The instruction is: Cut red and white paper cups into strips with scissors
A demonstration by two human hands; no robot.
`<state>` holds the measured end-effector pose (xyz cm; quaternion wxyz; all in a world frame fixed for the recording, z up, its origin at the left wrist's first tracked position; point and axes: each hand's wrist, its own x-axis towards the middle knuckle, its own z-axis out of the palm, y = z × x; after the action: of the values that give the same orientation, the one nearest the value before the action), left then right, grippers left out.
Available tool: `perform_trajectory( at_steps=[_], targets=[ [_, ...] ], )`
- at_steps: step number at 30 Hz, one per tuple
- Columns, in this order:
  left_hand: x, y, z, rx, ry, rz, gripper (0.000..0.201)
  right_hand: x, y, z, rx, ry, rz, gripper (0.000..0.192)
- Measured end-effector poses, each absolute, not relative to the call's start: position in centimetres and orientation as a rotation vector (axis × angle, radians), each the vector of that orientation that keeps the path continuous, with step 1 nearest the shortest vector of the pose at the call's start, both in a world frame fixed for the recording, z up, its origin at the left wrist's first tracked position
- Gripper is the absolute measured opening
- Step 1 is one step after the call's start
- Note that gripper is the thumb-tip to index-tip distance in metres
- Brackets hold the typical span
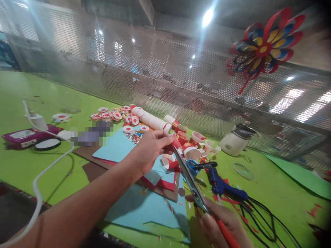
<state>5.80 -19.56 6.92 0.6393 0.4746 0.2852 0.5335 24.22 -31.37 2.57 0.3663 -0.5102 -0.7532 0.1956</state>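
Pinching a red paper strip (176,142) — left hand (150,148); right hand (222,224) below it grips scissors (192,184), blade tips touching the strip.

left hand (151,146) pinching red strip (176,142), scissors (192,184)

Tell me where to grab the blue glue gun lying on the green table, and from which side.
Grip the blue glue gun by its handle, the thick part nearest the black cable, coming from above. It lies flat on the green table with its nozzle towards the paper rings. The right hand with the scissors crowds the near side.
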Motion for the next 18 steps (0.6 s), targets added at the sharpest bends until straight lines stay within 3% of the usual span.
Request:
perform_trajectory(
  at_steps=[18],
  targets=[
    [5.9, -19.58, 6.84, 1.038, 0.671, 1.261, 0.012, 24.77, -31.07, 2.59, -1.33, -1.991, 0.466, 0.048]
  ],
)
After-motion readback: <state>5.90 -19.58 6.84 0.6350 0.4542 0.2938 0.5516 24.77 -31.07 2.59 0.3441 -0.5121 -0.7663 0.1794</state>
